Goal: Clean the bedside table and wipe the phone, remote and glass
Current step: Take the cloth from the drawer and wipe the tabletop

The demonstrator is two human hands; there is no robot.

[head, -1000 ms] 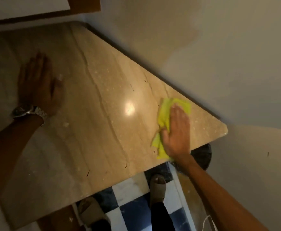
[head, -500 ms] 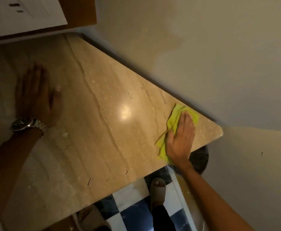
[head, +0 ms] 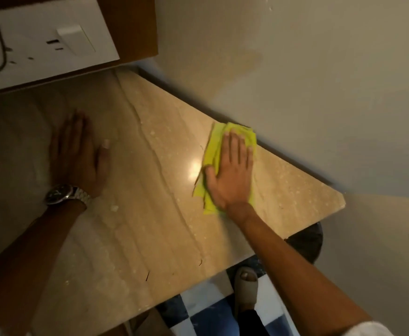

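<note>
I have my right hand (head: 230, 173) pressed flat on the yellow cloth (head: 216, 144) at the bedside table (head: 150, 238) top's far edge, its long axis toward twelve o'clock, while my left hand (head: 79, 154) rests open and empty at nine o'clock, farther off.

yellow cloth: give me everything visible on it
The cloth is bright yellow-green, soft fabric by its look, folded or bunched into uneven layers with loose edges. It lies flat on the beige stone-look tabletop, close to the far edge by the wall. The right hand presses on it, palm down and fingers spread, covering its middle. Cloth shows past the fingertips, along the thumb side and near the wrist. The left hand rests flat on the tabletop, well apart from it.
</note>
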